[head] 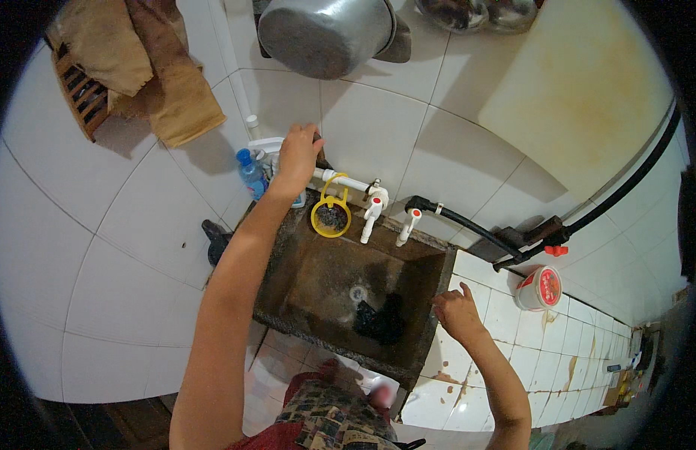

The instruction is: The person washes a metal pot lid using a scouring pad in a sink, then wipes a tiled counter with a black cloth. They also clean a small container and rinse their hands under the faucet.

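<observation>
My left hand (298,156) reaches to the wall behind the sink and pinches a small dark brown object (318,138); most of it is hidden by my fingers. Below hang a white pipe (356,183) and a yellow-rimmed strainer (330,220) on a loop handle, at the back left of the stone sink (319,270). My right hand (459,314) is over the sink's right edge, thumb and fingers apart, with nothing visible in it. A crumpled black item, perhaps a plastic bag (381,320), lies in the basin beside the drain (358,293).
Two white taps (372,216) with red dots jut over the basin. Blue bottle (251,171) stands at the back left corner. A white tub (539,288) sits on the tiled counter (500,360). An aluminium pot (325,36), brown cloths (179,107) and a pale board (584,95) hang on the wall.
</observation>
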Action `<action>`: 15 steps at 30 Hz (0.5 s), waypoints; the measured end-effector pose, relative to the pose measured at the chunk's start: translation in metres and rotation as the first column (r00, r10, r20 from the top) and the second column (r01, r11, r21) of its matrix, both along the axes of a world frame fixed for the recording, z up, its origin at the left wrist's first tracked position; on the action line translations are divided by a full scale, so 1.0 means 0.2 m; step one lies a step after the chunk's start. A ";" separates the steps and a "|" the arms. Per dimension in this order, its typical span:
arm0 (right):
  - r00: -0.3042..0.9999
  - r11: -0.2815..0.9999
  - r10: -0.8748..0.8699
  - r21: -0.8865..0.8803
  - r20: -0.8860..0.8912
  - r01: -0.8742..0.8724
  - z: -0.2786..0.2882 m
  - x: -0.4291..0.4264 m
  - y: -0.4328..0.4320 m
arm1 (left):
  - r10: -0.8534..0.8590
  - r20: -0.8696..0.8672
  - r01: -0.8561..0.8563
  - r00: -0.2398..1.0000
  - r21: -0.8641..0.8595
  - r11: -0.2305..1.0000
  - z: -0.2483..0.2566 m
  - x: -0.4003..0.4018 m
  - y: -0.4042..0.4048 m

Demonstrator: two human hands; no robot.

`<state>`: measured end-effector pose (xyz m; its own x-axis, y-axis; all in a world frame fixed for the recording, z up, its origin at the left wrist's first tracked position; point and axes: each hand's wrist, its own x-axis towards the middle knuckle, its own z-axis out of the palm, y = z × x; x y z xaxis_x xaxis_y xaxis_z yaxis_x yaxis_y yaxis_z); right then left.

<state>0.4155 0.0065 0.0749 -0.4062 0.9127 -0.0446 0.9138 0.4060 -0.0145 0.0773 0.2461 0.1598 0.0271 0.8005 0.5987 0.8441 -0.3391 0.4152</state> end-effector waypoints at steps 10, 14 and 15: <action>0.999 0.997 0.014 -0.083 0.030 -0.012 -0.10 -0.08 -0.03 | -0.050 0.042 0.051 0.998 -0.034 0.998 -0.11 -0.04 0.18; 0.998 0.988 0.006 -0.156 0.068 0.005 -0.16 -0.10 -0.03 | -0.032 0.004 0.032 0.999 -0.077 0.996 -0.16 0.00 0.20; 0.998 0.987 0.003 -0.159 0.068 0.008 -0.17 -0.11 -0.04 | -0.027 -0.012 0.026 1.000 -0.070 0.997 -0.17 0.01 0.19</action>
<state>0.3941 -0.0007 0.0403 -0.3951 0.8927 -0.2167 0.9158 0.4012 -0.0171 0.0789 0.2845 0.1261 0.0566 0.8390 0.5412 0.8405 -0.3326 0.4277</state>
